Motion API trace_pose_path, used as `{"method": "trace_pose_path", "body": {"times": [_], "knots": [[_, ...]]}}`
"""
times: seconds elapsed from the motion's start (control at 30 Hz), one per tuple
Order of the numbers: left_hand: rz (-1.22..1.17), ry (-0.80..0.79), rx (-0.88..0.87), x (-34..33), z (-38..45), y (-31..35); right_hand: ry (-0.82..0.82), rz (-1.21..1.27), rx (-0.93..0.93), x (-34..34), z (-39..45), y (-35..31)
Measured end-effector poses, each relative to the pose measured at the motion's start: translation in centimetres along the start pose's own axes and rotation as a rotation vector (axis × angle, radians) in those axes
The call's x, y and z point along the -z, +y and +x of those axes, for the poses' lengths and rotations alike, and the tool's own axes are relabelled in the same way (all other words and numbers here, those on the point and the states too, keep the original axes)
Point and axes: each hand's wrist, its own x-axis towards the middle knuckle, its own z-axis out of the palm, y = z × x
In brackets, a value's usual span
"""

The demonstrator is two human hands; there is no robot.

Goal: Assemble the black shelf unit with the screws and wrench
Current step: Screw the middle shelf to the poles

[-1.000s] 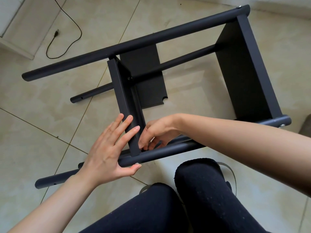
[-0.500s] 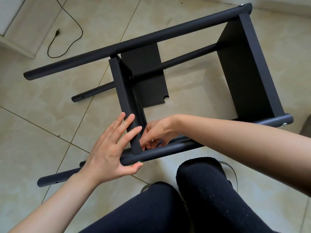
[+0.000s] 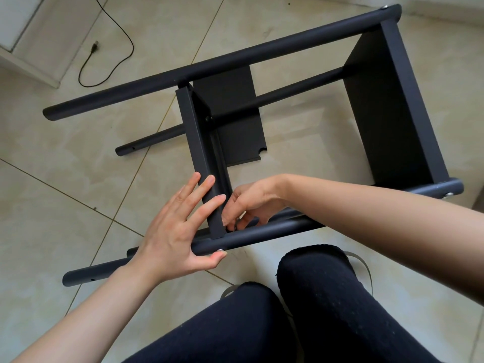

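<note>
Your left hand (image 3: 172,231) presses flat-fingered on the stiff middle shelf panel (image 3: 200,158); your right hand (image 3: 248,203) pinches something, probably a screw, beside the near tube (image 3: 262,235). Brace there: rigid, smooth-painted metal.

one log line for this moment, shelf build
left hand: flat, bracing middle shelf panel | right hand: pinching small fastener at panel-tube joint | near tube

Soft daylight, sharp focus, perhaps wide-angle-bent edges.

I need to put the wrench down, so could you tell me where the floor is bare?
Bare tile lies left of the frame, below the cable, and inside it between the two panels. It is crowded where both hands meet at the near tube.
</note>
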Motion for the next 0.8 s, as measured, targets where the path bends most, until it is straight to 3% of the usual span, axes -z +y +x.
{"method": "trace_pose_path", "body": {"times": [0.43,0.67,0.8], "knots": [[-0.004,-0.003,-0.016,-0.02,-0.04,-0.18,0.001,0.035,0.041,-0.14,-0.13,0.05],[-0.023,0.009,-0.011,-0.08,0.01,-0.17,0.101,-0.073,-0.009,-0.23,0.07,-0.21],[-0.03,0.003,-0.009,-0.03,0.12,-0.18,0.061,-0.015,0.002,-0.08,-0.08,-0.04]]}}
